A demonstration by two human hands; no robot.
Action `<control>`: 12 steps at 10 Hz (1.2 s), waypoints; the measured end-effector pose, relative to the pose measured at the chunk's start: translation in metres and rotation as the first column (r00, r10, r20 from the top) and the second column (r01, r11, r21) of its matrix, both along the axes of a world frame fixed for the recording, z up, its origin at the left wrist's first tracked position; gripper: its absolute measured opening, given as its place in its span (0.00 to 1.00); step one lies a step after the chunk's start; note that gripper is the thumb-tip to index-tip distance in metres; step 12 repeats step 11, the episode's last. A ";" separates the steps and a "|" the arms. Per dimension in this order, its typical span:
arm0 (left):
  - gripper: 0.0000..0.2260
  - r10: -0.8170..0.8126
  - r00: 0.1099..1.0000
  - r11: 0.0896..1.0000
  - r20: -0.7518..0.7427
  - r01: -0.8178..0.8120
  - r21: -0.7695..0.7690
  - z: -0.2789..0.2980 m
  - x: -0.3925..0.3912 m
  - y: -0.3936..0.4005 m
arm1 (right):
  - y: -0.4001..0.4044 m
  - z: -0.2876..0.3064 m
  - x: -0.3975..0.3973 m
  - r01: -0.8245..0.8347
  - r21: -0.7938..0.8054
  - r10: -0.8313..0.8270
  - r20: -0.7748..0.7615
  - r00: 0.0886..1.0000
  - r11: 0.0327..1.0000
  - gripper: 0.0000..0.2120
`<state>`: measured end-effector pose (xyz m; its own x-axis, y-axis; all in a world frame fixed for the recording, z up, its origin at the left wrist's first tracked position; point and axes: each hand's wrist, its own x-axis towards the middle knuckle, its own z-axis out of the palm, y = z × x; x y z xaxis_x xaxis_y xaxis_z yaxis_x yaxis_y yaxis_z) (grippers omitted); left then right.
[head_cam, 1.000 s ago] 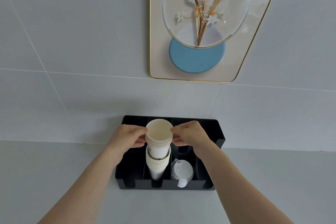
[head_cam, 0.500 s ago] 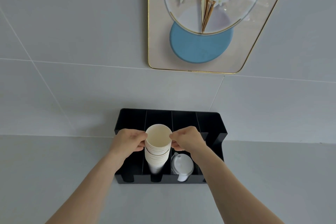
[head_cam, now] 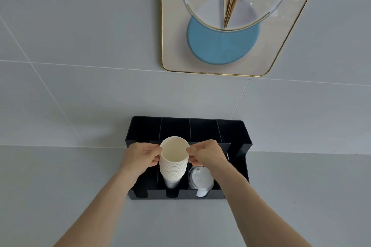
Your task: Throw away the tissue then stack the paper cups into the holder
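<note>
Head view, hands: you are pinching the rim of the paper cup stack (head_cam: 174, 161) from both sides, left hand (head_cam: 140, 157) with fingers closed on its left edge, right hand (head_cam: 204, 153) with fingers closed on its right edge

Head view, cups: the stack is sitting nested in the second compartment from the left of the black holder (head_cam: 236, 136), its lower end reaching toward the near slot, and its top is rising above the dividers

Head view, neighbour: a white lid stack (head_cam: 201, 180) is lying in the compartment just right of the cups

Head view, tissue: no tissue is showing anywhere in this view

Risk: if you are pressing unevenly, the stack is likely to tilt against a divider and jam, or the thin rim could be buckling under your pinch; your right knuckles are also hovering just above the lids and could be knocking them

Surface and room: the holder is resting on a pale grey counter (head_cam: 60, 196), pushed against a grey tiled wall (head_cam: 80, 46), with a gold-framed floral picture (head_cam: 222, 26) hanging above on the far side
</note>
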<state>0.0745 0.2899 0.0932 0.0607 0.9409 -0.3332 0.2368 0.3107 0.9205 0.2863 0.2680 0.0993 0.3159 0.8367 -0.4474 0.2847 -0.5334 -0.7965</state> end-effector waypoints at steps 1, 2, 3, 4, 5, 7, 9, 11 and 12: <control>0.07 0.011 1.000 1.000 -0.004 -0.011 -0.001 -0.002 0.000 0.001 | 0.003 -0.003 0.001 -0.015 0.000 0.015 -0.009 1.000 1.000 0.03; 0.07 0.009 1.000 1.000 -0.004 -0.009 -0.009 -0.001 0.000 0.001 | 0.002 -0.005 0.003 -0.033 -0.005 0.032 -0.038 0.999 0.999 0.04; 0.07 0.015 1.000 1.000 -0.010 -0.015 -0.010 -0.001 0.001 0.001 | 0.000 -0.005 0.005 -0.047 -0.002 0.047 -0.074 0.996 0.999 0.04; 0.07 0.018 1.000 1.000 -0.016 -0.018 -0.013 -0.002 0.002 0.000 | -0.002 -0.004 0.005 -0.049 0.001 0.049 -0.088 0.995 0.999 0.05; 0.07 0.030 0.999 0.999 -0.034 -0.031 -0.016 -0.001 0.004 0.000 | -0.002 -0.004 0.004 -0.045 0.006 0.046 -0.074 0.996 0.999 0.05; 0.06 0.029 0.991 0.999 -0.129 -0.025 0.032 0.002 0.010 -0.003 | -0.006 -0.001 0.000 -0.037 0.058 0.035 0.027 0.999 0.998 0.06; 0.07 -0.001 0.986 0.999 -0.167 0.008 0.038 0.015 0.009 -0.014 | -0.012 0.009 -0.003 -0.157 0.085 0.140 0.175 0.975 0.984 0.18; 0.08 -0.021 0.923 0.985 -0.385 0.086 0.152 0.038 0.016 -0.031 | -0.033 0.015 0.006 -0.306 0.171 0.206 0.438 0.875 0.937 0.24; 0.08 -0.021 0.923 0.985 -0.385 0.086 0.152 0.038 0.016 -0.031 | -0.033 0.015 0.006 -0.306 0.171 0.206 0.438 0.875 0.937 0.24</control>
